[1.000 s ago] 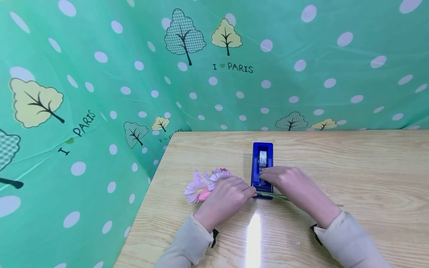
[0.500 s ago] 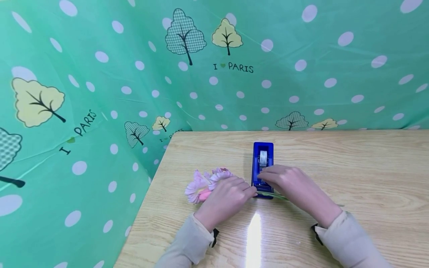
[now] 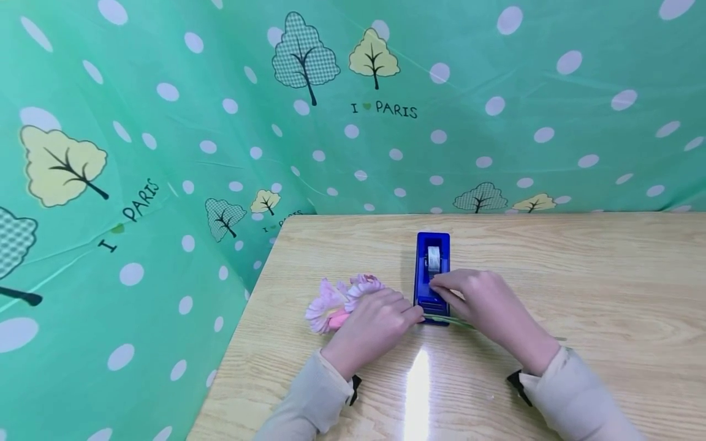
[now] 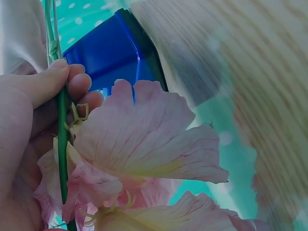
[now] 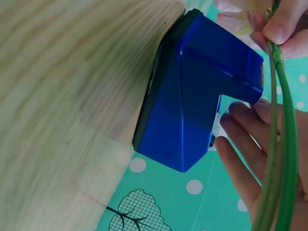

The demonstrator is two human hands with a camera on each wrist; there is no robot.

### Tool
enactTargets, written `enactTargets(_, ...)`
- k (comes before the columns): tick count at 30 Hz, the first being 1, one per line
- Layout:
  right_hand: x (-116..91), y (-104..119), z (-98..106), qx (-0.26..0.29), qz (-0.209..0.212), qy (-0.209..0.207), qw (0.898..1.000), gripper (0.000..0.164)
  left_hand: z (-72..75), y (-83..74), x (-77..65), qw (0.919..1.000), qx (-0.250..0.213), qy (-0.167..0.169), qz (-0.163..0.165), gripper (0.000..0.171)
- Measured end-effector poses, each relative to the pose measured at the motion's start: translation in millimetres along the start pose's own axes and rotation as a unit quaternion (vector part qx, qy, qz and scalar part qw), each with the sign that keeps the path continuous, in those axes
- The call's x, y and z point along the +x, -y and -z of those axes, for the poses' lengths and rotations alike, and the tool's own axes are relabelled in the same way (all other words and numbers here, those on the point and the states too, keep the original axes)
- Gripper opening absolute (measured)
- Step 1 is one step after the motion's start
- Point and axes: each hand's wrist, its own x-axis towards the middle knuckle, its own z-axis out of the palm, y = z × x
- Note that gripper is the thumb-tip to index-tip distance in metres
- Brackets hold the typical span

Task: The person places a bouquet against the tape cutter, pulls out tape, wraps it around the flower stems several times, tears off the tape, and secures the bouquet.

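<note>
My left hand [image 3: 375, 324] pinches the green stems [image 4: 62, 120] of a bunch of pink and lilac flowers [image 3: 325, 306], just below the blossoms. Those stems run to the right, past the near end of a blue tape dispenser [image 3: 432, 237] and under my right wrist. Over the dispenser's middle, my right hand [image 3: 482, 300] brings thumb and forefinger together on the tape by the clear roll [image 3: 434, 260]. From the right wrist view, its other fingers [image 5: 240, 163] reach out loosely beside the dispenser. The strip of tape itself is mostly hidden by the fingertips.
The dispenser stands on a light wooden table [image 3: 607, 275]. Behind and to the left hangs a green polka-dot cloth [image 3: 485, 135] with printed trees, meeting the table's far and left edges. A bright light reflection [image 3: 417, 392] lies on the wood in front.
My right fingertips have risen slightly over the dispenser, and the thumb now shows below the forefinger. The left hand and the flowers stay where they were.
</note>
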Motion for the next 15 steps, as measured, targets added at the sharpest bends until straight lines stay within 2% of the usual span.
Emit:
enactTargets(7,-3,0,-2,0.03,0.023,-0.033,0.999,0.016,0.6,0.5,-1.9,1.0,-0.002,0.008,0.003,0.012)
enactTargets(15,-12,2,-1,0.039,0.041,-0.051,0.997,0.021,2.0,0.6,0.3,0.9998,-0.012,0.013,0.006,0.012)
